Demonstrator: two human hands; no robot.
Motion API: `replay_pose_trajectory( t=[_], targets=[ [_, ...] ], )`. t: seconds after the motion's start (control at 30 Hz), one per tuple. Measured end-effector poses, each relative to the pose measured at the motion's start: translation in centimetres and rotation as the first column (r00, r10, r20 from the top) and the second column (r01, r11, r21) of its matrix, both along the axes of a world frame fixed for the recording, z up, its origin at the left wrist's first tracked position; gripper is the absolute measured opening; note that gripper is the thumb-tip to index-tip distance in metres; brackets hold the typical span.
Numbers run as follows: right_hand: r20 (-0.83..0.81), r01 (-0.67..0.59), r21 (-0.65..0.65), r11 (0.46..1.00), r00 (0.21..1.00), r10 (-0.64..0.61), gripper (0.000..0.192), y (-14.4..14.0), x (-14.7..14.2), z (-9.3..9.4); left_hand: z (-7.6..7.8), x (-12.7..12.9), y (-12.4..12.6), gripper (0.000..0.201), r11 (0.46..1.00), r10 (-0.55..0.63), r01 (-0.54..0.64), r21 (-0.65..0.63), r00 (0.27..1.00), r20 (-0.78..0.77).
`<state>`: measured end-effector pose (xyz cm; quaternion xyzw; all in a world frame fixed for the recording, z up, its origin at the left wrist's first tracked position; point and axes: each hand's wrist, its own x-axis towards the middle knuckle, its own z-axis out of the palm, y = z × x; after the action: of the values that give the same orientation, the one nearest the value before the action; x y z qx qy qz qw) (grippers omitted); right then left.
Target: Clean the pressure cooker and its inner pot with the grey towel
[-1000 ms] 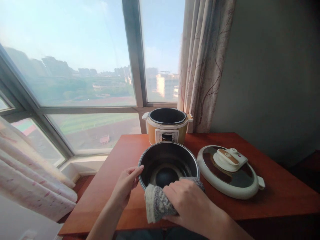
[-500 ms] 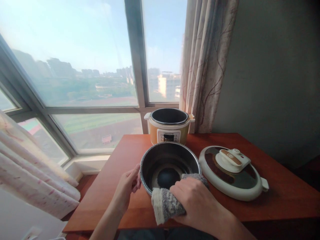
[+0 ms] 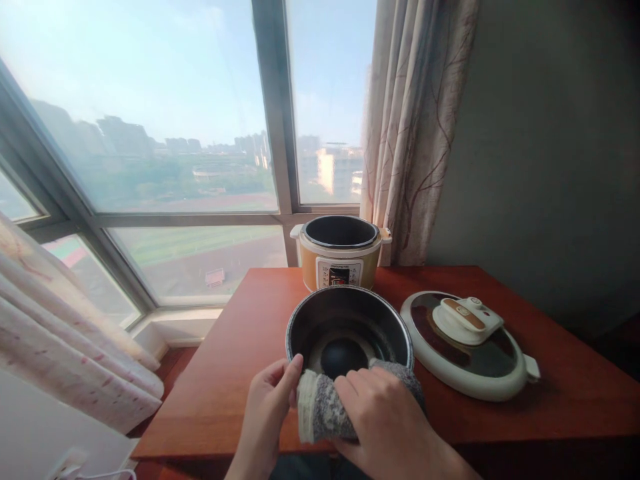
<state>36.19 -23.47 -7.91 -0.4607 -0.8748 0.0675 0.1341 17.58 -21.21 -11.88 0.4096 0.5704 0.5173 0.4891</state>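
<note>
A dark round inner pot (image 3: 345, 313) with a pale rim tilts toward me above the front of the table. My left hand (image 3: 273, 393) grips its near left side, thumb at the rim and the other fingers partly hidden. A grey patterned cloth (image 3: 330, 407) with a cream edge is draped over the near rim. My right hand (image 3: 377, 403) is closed over the cloth, pressing it against the pot's near right side; its thumb is under the cloth.
Behind the pot stands an electric pressure cooker (image 3: 340, 257), its top open and its panel facing me. The cooker lid (image 3: 465, 347) lies on the right of the red-brown table (image 3: 215, 373). Windows and a curtain (image 3: 415, 120) rise behind; another curtain (image 3: 65, 347) hangs left.
My left hand has shifted along the rim to the right and nearer me, close to the cloth. The pot sits slightly farther right. My right hand keeps hold of the cloth.
</note>
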Motion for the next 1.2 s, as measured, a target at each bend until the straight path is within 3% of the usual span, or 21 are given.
replay_pose_trajectory(
  t=[0.23,0.47,0.63,0.93,1.2],
  targets=[
    [0.016,-0.004,0.042,0.999,1.0,0.004,0.035,0.5,0.0,0.0,0.0,-0.3,1.5,0.054,1.0,0.012,-0.012,0.001,0.997,0.082],
    [0.044,-0.129,0.013,0.992,0.991,0.128,0.037,1.8,2.5,0.8,0.3,-2.0,4.2,0.055,0.999,-0.017,0.01,0.052,0.989,0.146],
    [0.039,-0.12,0.031,0.992,0.992,0.118,0.036,2.4,3.1,0.6,0.3,-2.2,5.3,0.053,0.998,-0.038,0.029,0.053,0.984,0.172],
    [-0.002,-0.078,0.041,0.996,0.997,0.078,0.03,1.9,2.5,0.3,-0.4,-1.4,2.6,0.068,0.999,0.018,-0.017,0.047,1.0,-0.006],
    [-0.023,-0.052,0.061,0.997,0.998,0.054,0.031,1.8,2.2,-0.2,-0.2,-0.1,0.7,0.065,0.999,0.02,-0.02,0.031,1.0,0.014]
  ],
)
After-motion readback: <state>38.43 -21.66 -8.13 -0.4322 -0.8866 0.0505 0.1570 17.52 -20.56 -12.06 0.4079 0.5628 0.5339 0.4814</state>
